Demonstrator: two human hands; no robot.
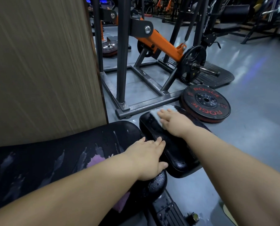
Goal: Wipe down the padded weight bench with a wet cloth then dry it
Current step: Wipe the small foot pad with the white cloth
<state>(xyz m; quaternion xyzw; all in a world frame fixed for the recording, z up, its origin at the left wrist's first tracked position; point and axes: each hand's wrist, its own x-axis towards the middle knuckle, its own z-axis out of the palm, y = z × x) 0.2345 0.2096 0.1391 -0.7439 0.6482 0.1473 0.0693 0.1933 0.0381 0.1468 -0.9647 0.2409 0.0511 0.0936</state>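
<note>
The black padded weight bench runs from lower left to centre: a long worn back pad (57, 154) and a smaller seat pad (173, 150) beyond it. My right hand (175, 121) lies flat on a white cloth (158, 114), pressing it onto the far end of the seat pad. My left hand (147, 155) rests palm down, fingers apart, across the gap between the two pads. A purple cloth (96, 160) lies on the back pad, mostly hidden under my left forearm. The pads look wet and glossy.
A black and red weight plate (206, 103) lies on the floor just beyond the seat pad. A grey steel machine frame (145, 101) with an orange arm (162, 43) stands behind. A wooden panel (41, 66) rises at left. Grey floor (250, 128) extends right.
</note>
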